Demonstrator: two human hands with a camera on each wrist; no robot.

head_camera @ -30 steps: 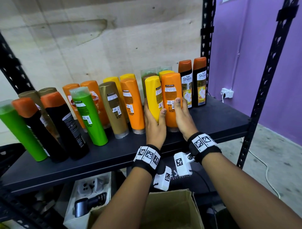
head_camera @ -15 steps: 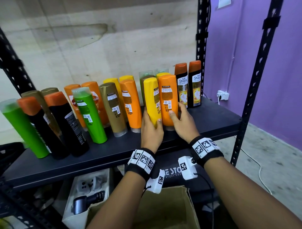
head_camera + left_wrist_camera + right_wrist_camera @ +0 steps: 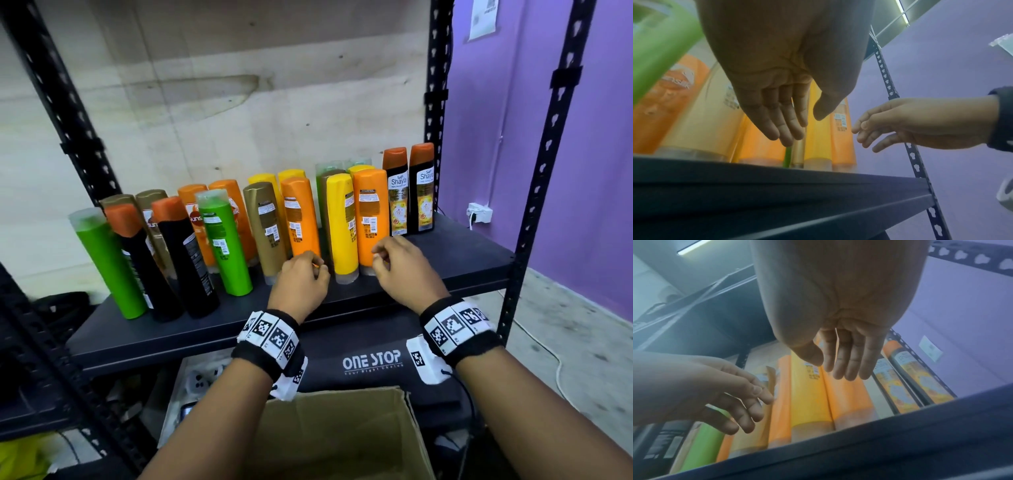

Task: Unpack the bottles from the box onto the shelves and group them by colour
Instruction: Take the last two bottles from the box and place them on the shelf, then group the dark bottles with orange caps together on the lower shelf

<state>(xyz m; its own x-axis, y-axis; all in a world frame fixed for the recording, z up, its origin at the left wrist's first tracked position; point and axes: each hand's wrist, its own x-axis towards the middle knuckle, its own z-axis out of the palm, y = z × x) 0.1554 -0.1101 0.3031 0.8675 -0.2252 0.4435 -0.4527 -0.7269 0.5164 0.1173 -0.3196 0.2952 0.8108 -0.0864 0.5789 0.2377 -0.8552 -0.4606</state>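
A yellow bottle [image 3: 341, 222] and an orange bottle [image 3: 371, 219] stand upside down, side by side, on the dark shelf [image 3: 455, 253]. My left hand [image 3: 301, 279] hovers just left of the yellow bottle, fingers relaxed and holding nothing [image 3: 785, 125]. My right hand [image 3: 399, 263] hangs in front of the orange bottle, also relaxed and empty [image 3: 844, 365]. Neither hand touches a bottle. More orange, yellow, gold, green and black bottles fill the shelf to the left. The open cardboard box [image 3: 342, 435] sits below my forearms.
Two orange-capped black bottles [image 3: 409, 192] stand at the shelf's right end by the black upright [image 3: 435, 102]. A black bag marked ONE STOP [image 3: 371, 363] lies on the lower shelf. A white tray [image 3: 202, 377] of items sits lower left. Purple wall to the right.
Both hands have let go of the yellow and orange bottles and drawn back toward the shelf's front edge. The two bottles stay standing where they were set.
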